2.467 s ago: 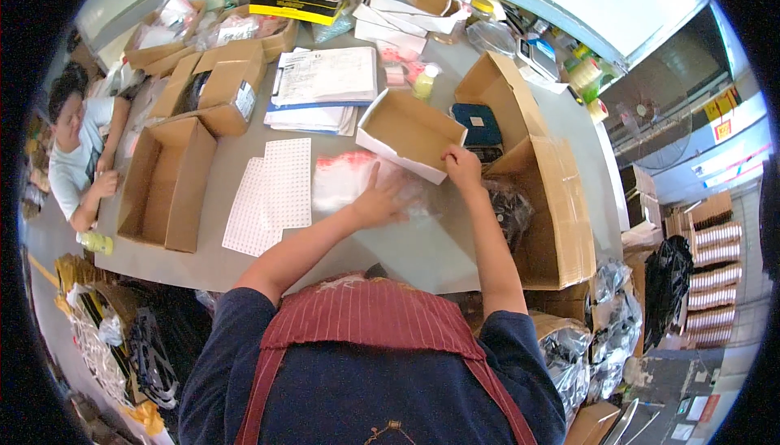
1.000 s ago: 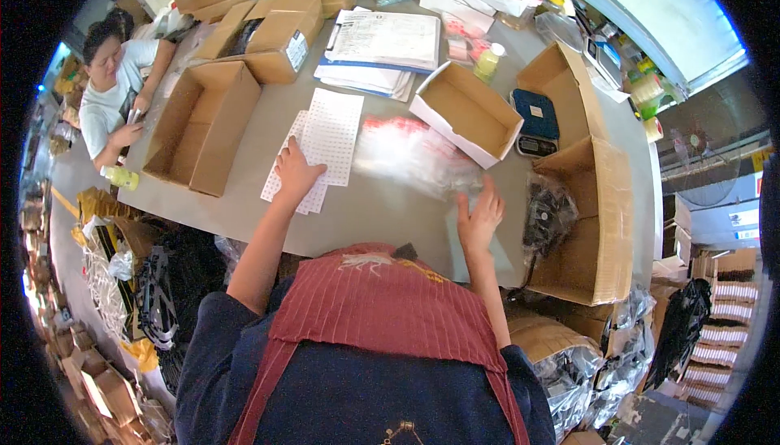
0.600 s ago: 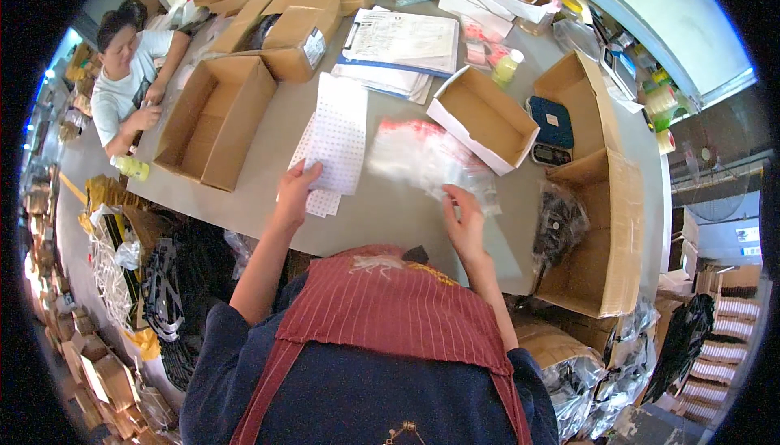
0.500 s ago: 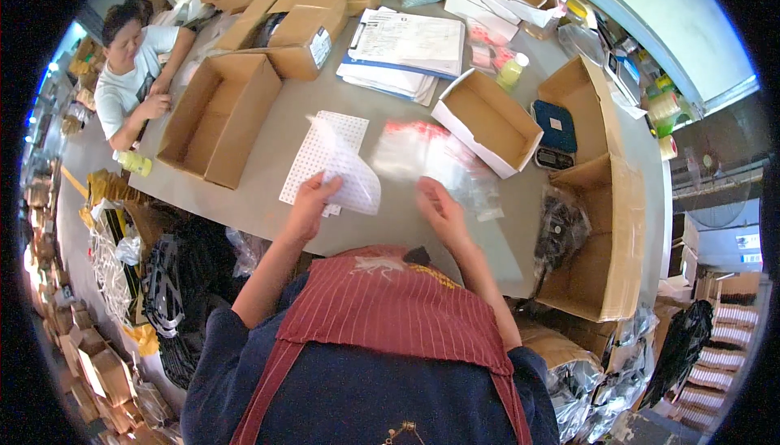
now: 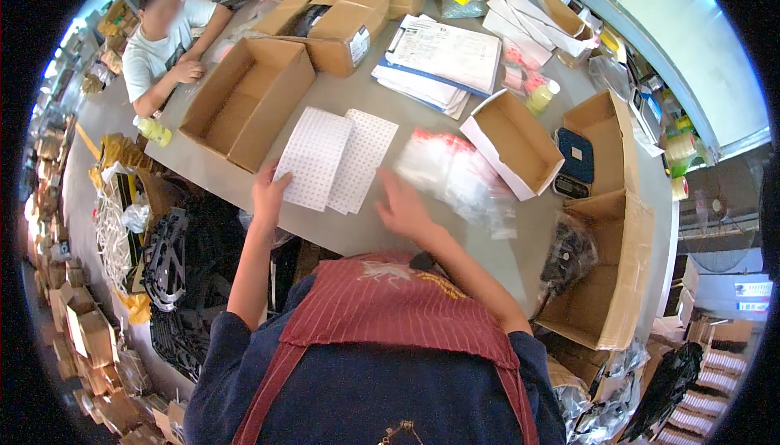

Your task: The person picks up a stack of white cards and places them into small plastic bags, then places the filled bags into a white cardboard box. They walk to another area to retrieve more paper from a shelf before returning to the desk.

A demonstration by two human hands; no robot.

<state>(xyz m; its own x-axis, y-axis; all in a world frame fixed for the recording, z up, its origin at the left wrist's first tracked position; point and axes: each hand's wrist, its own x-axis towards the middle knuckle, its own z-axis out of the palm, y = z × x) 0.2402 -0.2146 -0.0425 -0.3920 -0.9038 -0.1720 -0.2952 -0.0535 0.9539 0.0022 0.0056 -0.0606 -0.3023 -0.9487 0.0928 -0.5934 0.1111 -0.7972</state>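
Observation:
My left hand (image 5: 268, 193) pinches the lower left edge of a white sheet printed with rows of small reddish marks (image 5: 313, 157), which looks like a label sheet. Partly beneath it, on its right, lies a second sheet of the same pattern (image 5: 372, 149) on the grey table. My right hand (image 5: 404, 208) is beside that second sheet's lower right edge, fingers stretched out and holding nothing. Farther right lies a spread of clear plastic bags with red tops (image 5: 455, 165), apart from both hands.
An open cardboard box (image 5: 244, 104) stands at the left, a shallow white-sided box (image 5: 512, 144) at the right. Papers on a clipboard (image 5: 443, 55) lie at the back. Large cartons (image 5: 605, 282) line the right edge. A person (image 5: 166, 47) sits at the far left.
The curled sheet in my left hand has moved left and flattened out beside the other sheet. My right hand has shifted left, away from the plastic bags. The whole view has turned slightly.

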